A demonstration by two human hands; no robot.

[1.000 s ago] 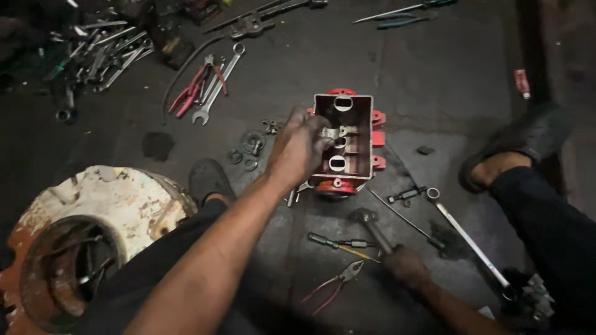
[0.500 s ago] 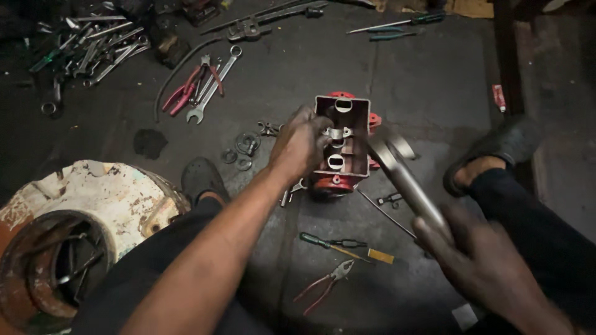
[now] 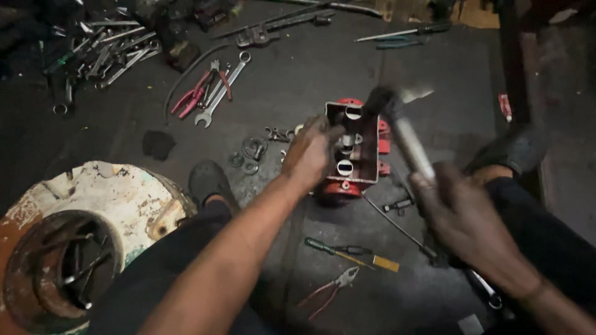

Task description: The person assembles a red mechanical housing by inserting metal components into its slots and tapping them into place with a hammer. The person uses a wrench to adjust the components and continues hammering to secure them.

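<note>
A red metal engine block (image 3: 357,146) with round bores lies on the dark floor in front of me. My left hand (image 3: 308,152) presses on its left side, fingers over the open top. My right hand (image 3: 462,217) grips the handle of a hammer (image 3: 403,130). The blurred hammer head hovers above the block's far right corner.
A large white and rust-coloured round casing (image 3: 81,229) sits at the lower left. Wrenches and red pliers (image 3: 208,93) lie at the upper left, washers (image 3: 248,152) beside the block. A screwdriver (image 3: 351,252) and pliers (image 3: 329,291) lie near my legs. My feet rest on both sides.
My right hand picked a hammer off the floor, raised it, and swung its head over the block. My left hand stayed on the block.
</note>
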